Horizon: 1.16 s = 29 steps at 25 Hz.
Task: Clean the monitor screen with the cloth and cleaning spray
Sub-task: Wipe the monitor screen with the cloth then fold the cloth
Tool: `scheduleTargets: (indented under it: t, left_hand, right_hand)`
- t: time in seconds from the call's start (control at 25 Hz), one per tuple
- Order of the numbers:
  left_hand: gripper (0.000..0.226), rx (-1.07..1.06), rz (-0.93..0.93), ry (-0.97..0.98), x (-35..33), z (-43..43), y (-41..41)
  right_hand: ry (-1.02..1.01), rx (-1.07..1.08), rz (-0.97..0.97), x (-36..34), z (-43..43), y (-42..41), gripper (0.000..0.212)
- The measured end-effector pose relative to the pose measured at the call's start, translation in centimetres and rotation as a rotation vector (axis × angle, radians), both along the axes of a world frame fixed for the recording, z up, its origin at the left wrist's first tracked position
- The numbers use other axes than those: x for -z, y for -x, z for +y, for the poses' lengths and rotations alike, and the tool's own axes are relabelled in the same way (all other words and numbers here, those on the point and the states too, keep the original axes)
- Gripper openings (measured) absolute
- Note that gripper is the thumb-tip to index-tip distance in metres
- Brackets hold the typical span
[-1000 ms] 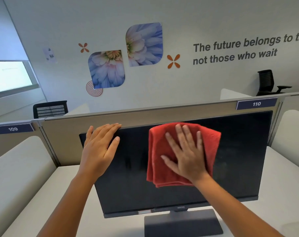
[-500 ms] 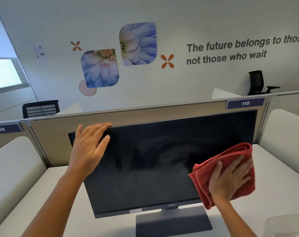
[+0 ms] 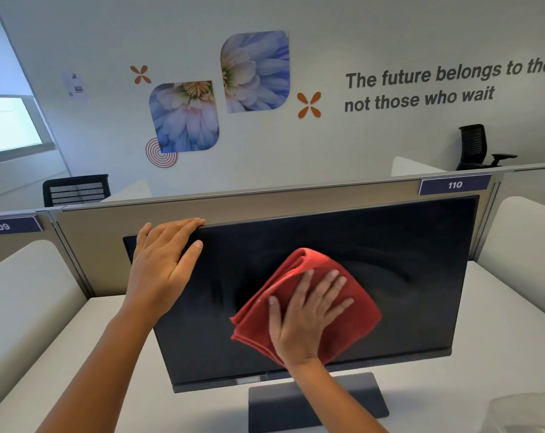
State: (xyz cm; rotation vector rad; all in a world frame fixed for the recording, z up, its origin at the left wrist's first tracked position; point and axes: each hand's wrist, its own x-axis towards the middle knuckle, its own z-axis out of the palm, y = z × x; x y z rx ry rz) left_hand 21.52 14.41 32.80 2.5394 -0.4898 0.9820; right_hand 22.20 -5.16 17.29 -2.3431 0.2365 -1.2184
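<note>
Wiping is in hand — the right hand (image 3: 305, 320), fingers spread, presses the red cloth (image 3: 358, 304) on the lower middle of the monitor screen (image 3: 399, 260); the left hand (image 3: 162, 267), fingers together, steadies its top edge; next — likely the smeared right side.

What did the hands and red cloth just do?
The right hand slid the red cloth across the monitor from top middle to the right edge, then back left to the lower middle. The left hand stayed on its top left edge.

Folded red cloth (image 3: 315, 260) hides part of black monitor screen (image 3: 405, 260); translucent whitish object (image 3: 528, 414) cut off at lower-right corner, unidentifiable.
</note>
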Motion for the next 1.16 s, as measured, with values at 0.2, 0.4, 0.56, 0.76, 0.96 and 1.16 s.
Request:
scheduleTargets:
  t: [0.2,0.4,0.56,0.76,0.96,1.16]
  left_hand:
    - [0.047,0.006,-0.011,0.000,0.1,0.1,0.0]
    - [0.044,-0.014,-0.018,0.010,0.1,0.0,0.1]
    - [0.042,-0.006,-0.003,0.009,0.0,-0.2,0.4]
    - [0.041,0.003,0.019,0.015,-0.2,-0.1,0.6]
    - [0.041,0.012,0.015,0.034,-0.2,-0.3,0.8]
    - [0.041,0.014,0.018,0.036,-0.3,-0.2,0.4]
  right_hand:
    - [0.415,-0.206,-0.006,0.4,6.6,-0.1,0.077]
    - [0.860,-0.350,0.067,3.0,10.8,0.1,0.073]
    - [1.125,-0.446,0.113,6.5,9.7,1.3,0.073]
    - [1.007,-0.438,0.123,7.4,5.2,2.0,0.071]
    - [0.808,-0.301,0.114,8.9,-0.8,2.8,0.066]
    - [0.661,-0.106,0.141,9.8,-6.9,3.2,0.063]
